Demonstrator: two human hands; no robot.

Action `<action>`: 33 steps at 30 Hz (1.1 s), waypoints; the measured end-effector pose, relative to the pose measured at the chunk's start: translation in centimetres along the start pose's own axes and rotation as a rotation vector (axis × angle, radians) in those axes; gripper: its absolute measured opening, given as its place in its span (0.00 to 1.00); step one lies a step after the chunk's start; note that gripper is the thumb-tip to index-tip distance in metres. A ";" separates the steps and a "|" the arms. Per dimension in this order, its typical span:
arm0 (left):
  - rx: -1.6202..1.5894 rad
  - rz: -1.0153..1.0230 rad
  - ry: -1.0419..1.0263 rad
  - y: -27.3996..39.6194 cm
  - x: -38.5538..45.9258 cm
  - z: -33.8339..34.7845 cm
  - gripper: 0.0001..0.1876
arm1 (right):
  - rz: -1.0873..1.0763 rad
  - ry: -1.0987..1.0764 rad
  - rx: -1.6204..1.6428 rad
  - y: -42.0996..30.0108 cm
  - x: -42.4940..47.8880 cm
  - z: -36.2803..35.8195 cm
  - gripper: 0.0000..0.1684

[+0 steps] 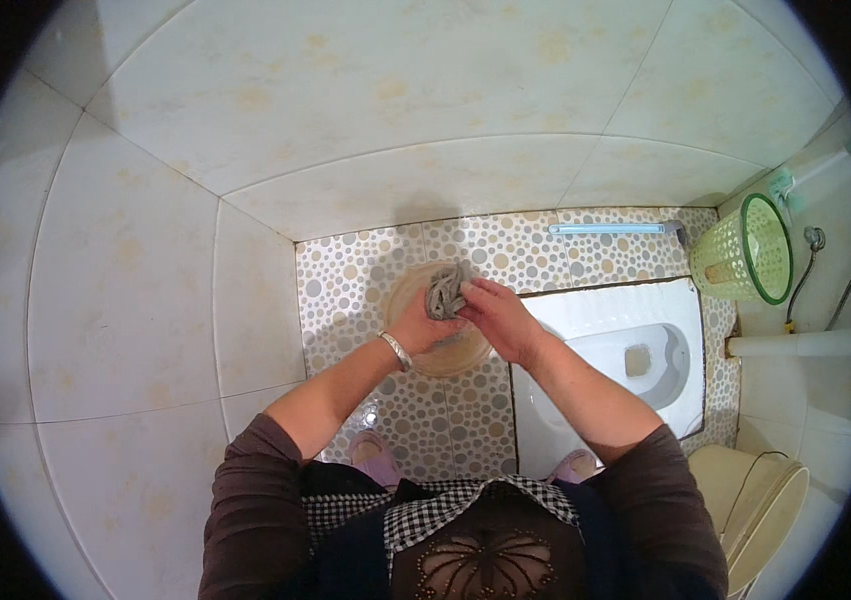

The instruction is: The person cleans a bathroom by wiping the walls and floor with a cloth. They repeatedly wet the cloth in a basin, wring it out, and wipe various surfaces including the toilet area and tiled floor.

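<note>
A crumpled grey cloth [443, 294] is bunched between my two hands, above a round translucent basin [463, 365] on the floor. My left hand [425, 324] grips the cloth from the left and below, with a silver bangle on that wrist. From the right, the fingers of my right hand [502, 319] pinch the cloth's edge. Both hands and the cloth hide much of the basin, so its contents are hard to make out.
A white squat toilet [583, 315] is set in the pebble-patterned floor [350, 292] at the right. Beyond it stand a green perforated basket [718, 247] and a cream bucket [740, 480]. A blue-handled tool [605, 229] lies along the tiled wall [410, 172]. A white pipe [800, 344] juts from the right.
</note>
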State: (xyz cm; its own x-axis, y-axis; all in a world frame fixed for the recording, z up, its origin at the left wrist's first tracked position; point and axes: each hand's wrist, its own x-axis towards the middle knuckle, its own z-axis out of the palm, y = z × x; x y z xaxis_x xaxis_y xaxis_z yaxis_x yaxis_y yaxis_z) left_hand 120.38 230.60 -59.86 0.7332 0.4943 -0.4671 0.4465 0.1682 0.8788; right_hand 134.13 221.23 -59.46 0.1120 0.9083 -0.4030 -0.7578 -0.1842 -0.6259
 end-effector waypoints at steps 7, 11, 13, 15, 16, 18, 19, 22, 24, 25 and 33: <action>-0.483 -0.288 -0.234 0.8 -0.7 -3.0 0.16 | -0.847 0.004 -1.593 -1.4 -1.3 -2.7 0.32; -0.519 -0.356 -0.316 0.8 -0.9 -2.0 0.14 | -0.976 -0.351 -1.805 -2.6 0.4 -0.7 0.36; -0.346 -0.408 -0.343 1.8 -1.0 -1.3 0.15 | -0.908 -0.403 -1.848 -2.7 1.0 -0.7 0.34; -0.149 -0.442 -0.392 2.4 -1.1 -1.1 0.16 | -0.772 -0.409 -1.875 -2.6 1.0 -0.5 0.29; -0.032 -0.432 -0.428 2.9 -0.7 -1.2 0.16 | -0.717 -0.355 -1.952 -2.8 0.7 -0.2 0.24; 0.055 -0.150 -0.367 -2.0 0.4 -1.9 0.22 | -0.517 -0.335 -2.051 -1.6 1.2 0.9 0.23; 0.282 0.050 -0.263 -3.9 1.3 -2.1 0.23 | -0.408 -0.316 -2.103 -1.2 1.4 0.9 0.22; 0.851 0.363 -0.037 -3.9 1.4 -1.1 0.24 | -0.361 -0.173 -1.800 0.3 1.4 0.0 0.20; 1.094 0.187 -0.009 -0.4 0.0 -0.2 0.24 | -0.324 -0.163 -1.625 1.4 1.4 -0.6 0.21; 1.125 0.219 0.000 -0.7 -0.3 -0.2 0.23 | -0.311 -0.161 -1.541 2.0 1.4 -0.9 0.22; 1.316 0.568 0.040 -0.8 -0.6 -1.1 0.21 | 0.485 -0.134 -0.670 0.3 0.4 -0.2 0.14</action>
State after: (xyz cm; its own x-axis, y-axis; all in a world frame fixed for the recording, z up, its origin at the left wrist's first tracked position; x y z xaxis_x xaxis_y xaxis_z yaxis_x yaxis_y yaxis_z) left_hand 119.04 231.07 -60.17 0.9653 0.2524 -0.0673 0.2609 -0.9436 0.2040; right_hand 134.11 221.44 -59.96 -0.2374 0.7002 -0.6733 -0.1554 -0.7115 -0.6853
